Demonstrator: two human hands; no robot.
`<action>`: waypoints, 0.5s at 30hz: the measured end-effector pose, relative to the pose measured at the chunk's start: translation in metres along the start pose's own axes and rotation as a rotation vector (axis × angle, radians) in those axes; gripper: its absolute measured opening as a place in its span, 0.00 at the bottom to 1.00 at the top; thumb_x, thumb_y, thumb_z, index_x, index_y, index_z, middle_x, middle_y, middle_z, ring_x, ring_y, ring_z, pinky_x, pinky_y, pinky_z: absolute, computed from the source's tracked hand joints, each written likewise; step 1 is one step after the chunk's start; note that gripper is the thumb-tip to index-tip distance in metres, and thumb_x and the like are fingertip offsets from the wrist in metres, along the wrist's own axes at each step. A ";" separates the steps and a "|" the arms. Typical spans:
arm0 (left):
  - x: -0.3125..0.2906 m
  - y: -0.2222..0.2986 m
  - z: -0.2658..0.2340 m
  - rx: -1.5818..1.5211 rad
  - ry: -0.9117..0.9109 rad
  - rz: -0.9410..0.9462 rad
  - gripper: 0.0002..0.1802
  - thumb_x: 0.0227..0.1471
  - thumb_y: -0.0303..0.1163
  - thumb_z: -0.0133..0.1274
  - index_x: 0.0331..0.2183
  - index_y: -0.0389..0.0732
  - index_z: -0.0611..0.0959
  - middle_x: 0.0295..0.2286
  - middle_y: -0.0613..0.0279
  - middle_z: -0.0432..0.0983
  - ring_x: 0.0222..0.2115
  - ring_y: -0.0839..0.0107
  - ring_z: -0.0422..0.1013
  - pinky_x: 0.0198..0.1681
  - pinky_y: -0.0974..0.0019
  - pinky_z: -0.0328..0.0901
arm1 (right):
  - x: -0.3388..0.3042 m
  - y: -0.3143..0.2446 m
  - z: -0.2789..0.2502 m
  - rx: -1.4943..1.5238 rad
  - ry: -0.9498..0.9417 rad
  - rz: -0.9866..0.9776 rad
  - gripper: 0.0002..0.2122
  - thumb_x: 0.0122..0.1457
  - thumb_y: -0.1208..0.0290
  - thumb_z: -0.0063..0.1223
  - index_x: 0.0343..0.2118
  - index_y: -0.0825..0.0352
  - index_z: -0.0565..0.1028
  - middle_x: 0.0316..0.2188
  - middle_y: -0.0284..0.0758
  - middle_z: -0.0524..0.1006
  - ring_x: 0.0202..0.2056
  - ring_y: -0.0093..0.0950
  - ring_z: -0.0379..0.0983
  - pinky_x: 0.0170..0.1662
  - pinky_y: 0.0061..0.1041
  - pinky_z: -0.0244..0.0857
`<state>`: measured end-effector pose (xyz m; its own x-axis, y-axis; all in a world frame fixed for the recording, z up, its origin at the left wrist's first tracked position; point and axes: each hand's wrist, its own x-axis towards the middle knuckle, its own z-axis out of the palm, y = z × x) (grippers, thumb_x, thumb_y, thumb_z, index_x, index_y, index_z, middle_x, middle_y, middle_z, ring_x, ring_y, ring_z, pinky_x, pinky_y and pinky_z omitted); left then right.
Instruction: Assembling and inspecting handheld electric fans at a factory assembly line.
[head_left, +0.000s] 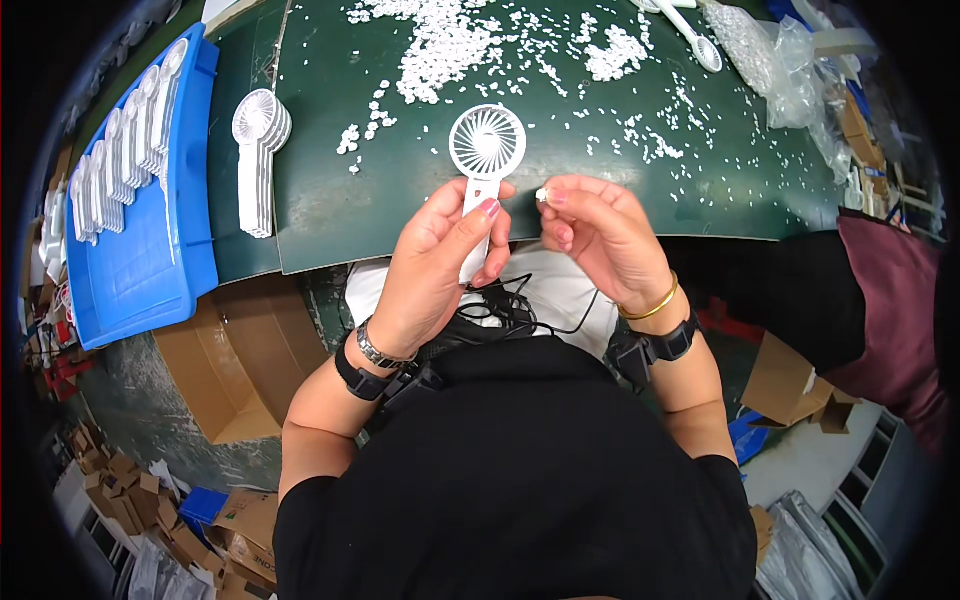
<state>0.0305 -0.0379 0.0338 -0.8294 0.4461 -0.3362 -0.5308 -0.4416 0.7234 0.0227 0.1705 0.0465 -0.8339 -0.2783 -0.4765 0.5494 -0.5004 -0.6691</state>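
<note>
Above the lap, left hand point(440, 262) grips fan point(486, 150), right hand point(598, 235) pinches small white piece point(542, 194)

White handheld fan point(486, 150) upright, round head up; tiny white piece point(541, 194) beside it.

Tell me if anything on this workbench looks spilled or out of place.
Small white pieces lie scattered loose across the green table, not in any container. The stacked fans and the fans in the blue tray look orderly.
</note>
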 end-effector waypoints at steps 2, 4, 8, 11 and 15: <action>0.001 0.003 -0.004 -0.067 0.008 0.014 0.19 0.71 0.38 0.41 0.53 0.34 0.73 0.30 0.63 0.71 0.24 0.76 0.66 0.25 0.74 0.57 | 0.006 -0.002 -0.002 -0.247 0.075 -0.137 0.04 0.63 0.77 0.57 0.35 0.73 0.77 0.28 0.30 0.76 0.25 0.16 0.67 0.30 0.20 0.63; 0.000 0.005 -0.010 -0.203 0.022 0.032 0.21 0.72 0.40 0.38 0.53 0.33 0.73 0.30 0.63 0.72 0.24 0.76 0.66 0.25 0.72 0.58 | 0.015 -0.007 -0.006 -0.735 0.237 -0.409 0.04 0.61 0.78 0.60 0.34 0.74 0.78 0.26 0.29 0.76 0.25 0.16 0.69 0.29 0.20 0.65; 0.001 0.005 -0.024 -0.240 0.104 0.104 0.24 0.72 0.42 0.32 0.52 0.32 0.73 0.29 0.61 0.71 0.23 0.73 0.65 0.26 0.70 0.57 | 0.036 -0.027 -0.017 -1.444 0.284 -0.764 0.04 0.57 0.80 0.64 0.35 0.72 0.80 0.26 0.30 0.78 0.24 0.17 0.71 0.29 0.20 0.68; 0.000 0.007 -0.027 -0.266 0.092 0.093 0.24 0.72 0.42 0.32 0.52 0.32 0.73 0.29 0.62 0.71 0.23 0.74 0.65 0.26 0.70 0.57 | 0.052 -0.037 -0.023 -1.515 0.258 -0.815 0.05 0.57 0.79 0.63 0.36 0.71 0.81 0.26 0.32 0.79 0.24 0.18 0.72 0.30 0.20 0.69; 0.001 0.009 -0.028 -0.283 0.088 0.068 0.24 0.72 0.42 0.32 0.52 0.32 0.73 0.29 0.62 0.70 0.23 0.74 0.64 0.26 0.70 0.57 | 0.067 -0.054 -0.021 -1.514 0.280 -0.868 0.05 0.57 0.78 0.63 0.36 0.70 0.82 0.28 0.33 0.81 0.24 0.20 0.73 0.30 0.21 0.69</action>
<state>0.0200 -0.0637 0.0230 -0.8703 0.3439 -0.3527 -0.4904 -0.6729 0.5538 -0.0622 0.1962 0.0388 -0.9403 -0.1527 0.3040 -0.3087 0.7586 -0.5738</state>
